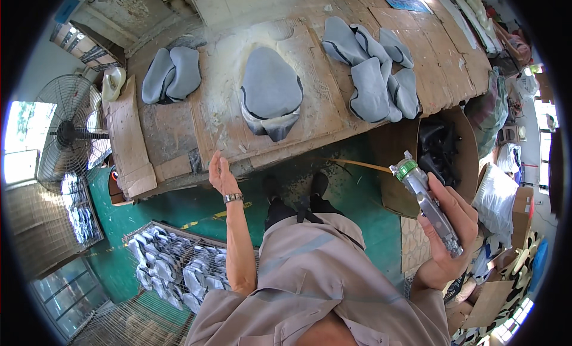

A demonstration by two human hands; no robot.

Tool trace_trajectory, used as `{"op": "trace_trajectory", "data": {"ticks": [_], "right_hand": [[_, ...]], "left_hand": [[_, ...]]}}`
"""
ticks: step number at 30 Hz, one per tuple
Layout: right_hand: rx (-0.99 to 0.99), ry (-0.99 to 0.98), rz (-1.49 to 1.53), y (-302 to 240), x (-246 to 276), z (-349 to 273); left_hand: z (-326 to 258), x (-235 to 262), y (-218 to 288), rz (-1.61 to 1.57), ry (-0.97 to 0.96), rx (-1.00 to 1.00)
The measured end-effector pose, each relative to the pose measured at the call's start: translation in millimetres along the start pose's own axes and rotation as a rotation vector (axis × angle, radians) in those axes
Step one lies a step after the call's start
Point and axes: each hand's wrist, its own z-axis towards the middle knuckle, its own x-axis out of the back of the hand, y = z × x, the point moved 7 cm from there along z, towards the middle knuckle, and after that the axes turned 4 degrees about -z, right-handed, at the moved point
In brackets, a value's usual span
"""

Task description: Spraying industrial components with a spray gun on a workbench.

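Note:
My right hand [450,218] is wrapped round a metal spray gun [426,197] with a green ring near its nozzle, held up to the right of my body. The nozzle points up and left toward the table. My left hand [221,178] hangs by the table's front edge, fingers stretched out, holding nothing. Beyond it, a grey, rounded padded piece [273,81] with a dark edge and a narrower near end lies on the cardboard-covered table [220,119]. Pale residue surrounds it.
Folded grey pieces [173,75] lie on the table's left, and several more grey pieces [370,92] on its right. A cardboard box [396,185] with black items stands below right. A wire rack [196,239] of grey pieces is at lower left, a fan [68,131] at far left.

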Motion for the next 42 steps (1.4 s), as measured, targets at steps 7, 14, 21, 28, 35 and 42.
{"op": "trace_trajectory", "data": {"ticks": [7,14,21,28,35,42], "right_hand": [[0.0,-0.06,-0.003,27,17,-22],[-0.034,-0.013,-0.062,36,26,-15],[0.466,-0.272,0.052,26,19,-13],[0.464,-0.093,-0.104,42,33,-12],[0.189,-0.094,0.055,63,43,-13],[0.409,-0.156,0.002,66,28,-15]], "left_hand": [[3,-41,31,-0.002,-0.064,-0.084],[-5,-59,48,-0.024,-0.052,-0.135],[-11,-67,62,0.013,0.026,-0.142],[19,-165,95,0.727,-0.313,-0.664],[37,-182,80,0.855,-0.374,-0.848],[64,-197,100,0.822,-0.378,-0.822]]}}
